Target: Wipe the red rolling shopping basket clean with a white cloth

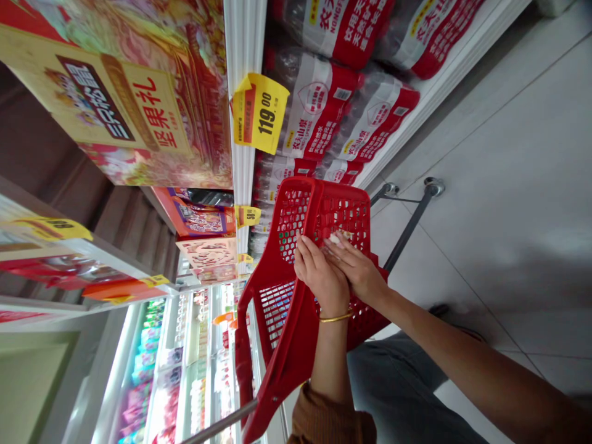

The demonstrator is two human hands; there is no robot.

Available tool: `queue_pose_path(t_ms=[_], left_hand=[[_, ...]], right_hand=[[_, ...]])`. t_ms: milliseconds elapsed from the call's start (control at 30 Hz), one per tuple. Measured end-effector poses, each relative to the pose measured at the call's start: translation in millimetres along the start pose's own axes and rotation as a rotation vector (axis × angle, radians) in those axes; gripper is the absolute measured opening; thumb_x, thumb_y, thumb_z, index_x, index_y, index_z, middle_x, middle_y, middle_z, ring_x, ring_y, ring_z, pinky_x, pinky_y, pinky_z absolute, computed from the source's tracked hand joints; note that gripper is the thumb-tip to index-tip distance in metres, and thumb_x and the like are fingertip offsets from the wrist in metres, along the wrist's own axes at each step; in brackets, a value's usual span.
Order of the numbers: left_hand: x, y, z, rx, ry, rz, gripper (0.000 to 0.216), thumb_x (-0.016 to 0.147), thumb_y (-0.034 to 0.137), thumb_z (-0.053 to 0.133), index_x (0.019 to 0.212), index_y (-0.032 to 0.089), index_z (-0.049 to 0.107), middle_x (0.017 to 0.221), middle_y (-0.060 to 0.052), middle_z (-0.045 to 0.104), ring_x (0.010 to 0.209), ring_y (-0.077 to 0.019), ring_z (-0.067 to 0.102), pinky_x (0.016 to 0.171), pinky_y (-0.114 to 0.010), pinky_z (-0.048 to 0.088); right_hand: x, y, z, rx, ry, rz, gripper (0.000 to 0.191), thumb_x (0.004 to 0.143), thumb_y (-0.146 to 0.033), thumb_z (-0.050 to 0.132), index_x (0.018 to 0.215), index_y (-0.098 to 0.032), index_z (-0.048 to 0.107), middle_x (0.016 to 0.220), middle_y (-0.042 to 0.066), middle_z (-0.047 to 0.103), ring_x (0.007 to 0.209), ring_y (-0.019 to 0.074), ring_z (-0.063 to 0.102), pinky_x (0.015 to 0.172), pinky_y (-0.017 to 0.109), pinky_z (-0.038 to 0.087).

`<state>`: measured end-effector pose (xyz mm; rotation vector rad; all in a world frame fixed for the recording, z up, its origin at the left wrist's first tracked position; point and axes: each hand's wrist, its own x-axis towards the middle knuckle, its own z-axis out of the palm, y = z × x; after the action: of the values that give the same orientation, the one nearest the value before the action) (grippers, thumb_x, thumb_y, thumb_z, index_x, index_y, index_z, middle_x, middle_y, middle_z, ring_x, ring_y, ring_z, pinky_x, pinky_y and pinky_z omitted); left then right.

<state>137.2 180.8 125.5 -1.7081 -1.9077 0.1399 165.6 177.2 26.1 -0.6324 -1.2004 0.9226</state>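
My left hand point(322, 274), with a gold bangle point(335, 317) at the wrist and a brown sleeve point(319, 416), has its fingers stretched out. Its palm side rests against my right hand point(358, 268). At the right hand's fingertips is a small white crumpled thing point(335, 238), too small to name. The fingers there are bent in on it, and the left hand hides part of the right. Both hands are over a red plastic shopping basket point(272, 370) with perforated walls, on a grey metal wheeled frame point(407, 228).
The view is turned sideways. Packs of red-labelled water bottles point(314, 102) fill the low shelf beside the basket. Above stand a nut gift box point(139, 92) and yellow price tags point(261, 113). Lit display shelves point(198, 364) stand beyond. Pale floor tiles point(518, 172) and jeans-clad legs point(393, 376) show at right.
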Motion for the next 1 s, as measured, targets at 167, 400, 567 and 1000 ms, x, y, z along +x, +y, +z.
queue_pose_path(t_ms=[167, 400, 567, 1000], left_hand=[[0, 1, 1, -0.028, 0.031, -0.005, 0.053, 0.092, 0.017, 0.033, 0.145, 0.009, 0.033, 0.146, -0.018, 0.041, 0.137, -0.0258, 0.037, 0.112, -0.046, 0.032], [-2, 7, 0, -0.054, 0.063, -0.028, 0.057, 0.088, 0.010, 0.032, 0.145, 0.011, 0.034, 0.146, -0.016, 0.043, 0.137, -0.0244, 0.037, 0.112, -0.046, 0.031], [-1, 10, 0, -0.100, 0.086, -0.043, 0.054, 0.089, 0.011, 0.032, 0.142, 0.011, 0.039, 0.144, -0.017, 0.046, 0.136, -0.0233, 0.039, 0.111, -0.044, 0.032], [1, 7, 1, -0.119, 0.117, -0.031, 0.052, 0.090, 0.016, 0.033, 0.141, 0.009, 0.041, 0.141, -0.019, 0.048, 0.134, -0.0247, 0.042, 0.109, -0.045, 0.034]], right_hand=[[23, -1, -8, -0.034, 0.183, 0.016, 0.047, 0.095, -0.017, 0.047, 0.139, -0.031, 0.043, 0.144, 0.003, 0.047, 0.138, 0.0214, 0.037, 0.113, 0.048, 0.040], [78, 9, -6, -0.100, 0.177, 0.020, 0.055, 0.096, -0.017, 0.039, 0.147, -0.032, 0.026, 0.156, 0.000, 0.025, 0.146, 0.0257, 0.009, 0.117, 0.059, 0.025], [62, 5, -1, -0.107, 0.124, -0.020, 0.055, 0.096, -0.019, 0.042, 0.148, -0.031, 0.025, 0.155, 0.003, 0.028, 0.146, 0.0251, 0.008, 0.116, 0.056, 0.029], [19, 1, -4, -0.019, 0.069, -0.041, 0.048, 0.097, -0.017, 0.042, 0.144, -0.025, 0.036, 0.144, 0.007, 0.048, 0.140, 0.0196, 0.033, 0.115, 0.048, 0.037]])
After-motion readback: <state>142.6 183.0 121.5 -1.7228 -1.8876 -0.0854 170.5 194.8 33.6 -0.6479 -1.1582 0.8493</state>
